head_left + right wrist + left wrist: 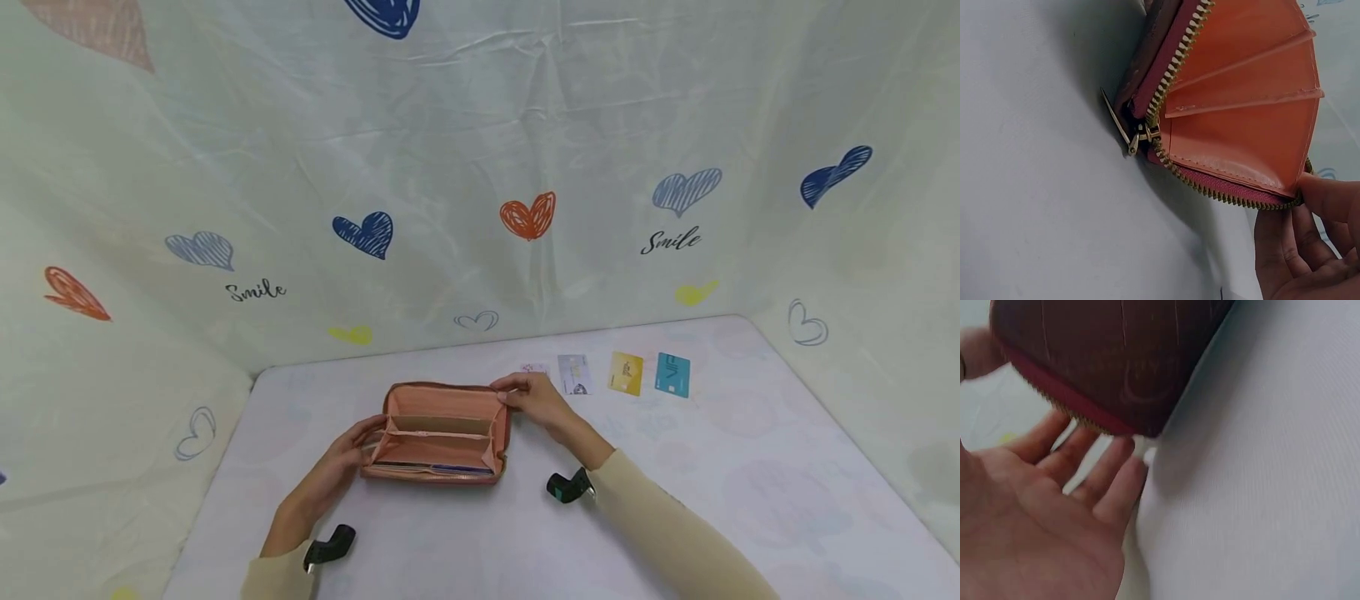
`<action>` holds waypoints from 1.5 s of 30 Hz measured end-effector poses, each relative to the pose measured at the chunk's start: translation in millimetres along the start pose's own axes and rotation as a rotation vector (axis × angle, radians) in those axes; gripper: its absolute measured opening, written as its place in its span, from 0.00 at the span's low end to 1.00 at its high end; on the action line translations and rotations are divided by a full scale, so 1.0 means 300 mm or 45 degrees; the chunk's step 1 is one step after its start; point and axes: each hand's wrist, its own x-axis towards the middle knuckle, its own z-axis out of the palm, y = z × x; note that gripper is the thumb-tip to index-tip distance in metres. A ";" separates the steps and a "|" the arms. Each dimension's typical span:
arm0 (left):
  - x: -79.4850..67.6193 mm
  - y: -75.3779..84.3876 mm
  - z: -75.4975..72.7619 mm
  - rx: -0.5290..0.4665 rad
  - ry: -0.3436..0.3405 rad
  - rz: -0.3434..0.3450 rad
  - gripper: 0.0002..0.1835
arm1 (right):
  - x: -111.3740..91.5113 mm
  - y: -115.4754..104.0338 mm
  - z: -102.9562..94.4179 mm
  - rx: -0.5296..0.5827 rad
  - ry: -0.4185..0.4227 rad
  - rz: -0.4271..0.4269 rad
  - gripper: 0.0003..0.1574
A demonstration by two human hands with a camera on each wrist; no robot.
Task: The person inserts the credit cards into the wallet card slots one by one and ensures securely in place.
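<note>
Sleeves of cream fabric (667,521) enter at the bottom of the head view, with small black wrist-worn devices (332,546) beside the cuffs. Left of centre, an unzipped pink-lined rectangular wallet (442,404) stands open on the white-covered table (450,546). The left hand (339,468) has its fingers loosely extended, touching the wallet's left edge; how firmly, I cannot tell. The right hand (538,402) pinches its upper right corner between thumb and fingers.

Only the left wrist view shows the dark maroon outer cover (1116,356), filling the top of the frame. The right wrist view alone makes plain the gold-toned metal zip slider (1149,132) and the folded orange-pink side panel (1229,144).

Farther off, right of centre in the head view, lie a pale pink card (534,367) partly hidden by the right hand, a silver-grey card (574,374), a yellow card (626,372) and a teal card (672,375). Behind hangs a white heart-printed sheet (450,150).
</note>
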 end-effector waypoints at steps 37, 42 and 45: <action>0.004 -0.104 -0.074 -0.214 -0.284 0.224 0.51 | 0.028 0.002 -0.032 0.037 0.409 0.007 0.21; 0.003 -0.102 -0.067 -0.201 -0.270 0.206 0.52 | 0.012 0.015 -0.075 0.007 0.486 -0.009 0.23; 0.003 -0.098 -0.065 -0.186 -0.251 0.195 0.52 | 0.007 0.022 -0.097 0.006 0.513 -0.005 0.24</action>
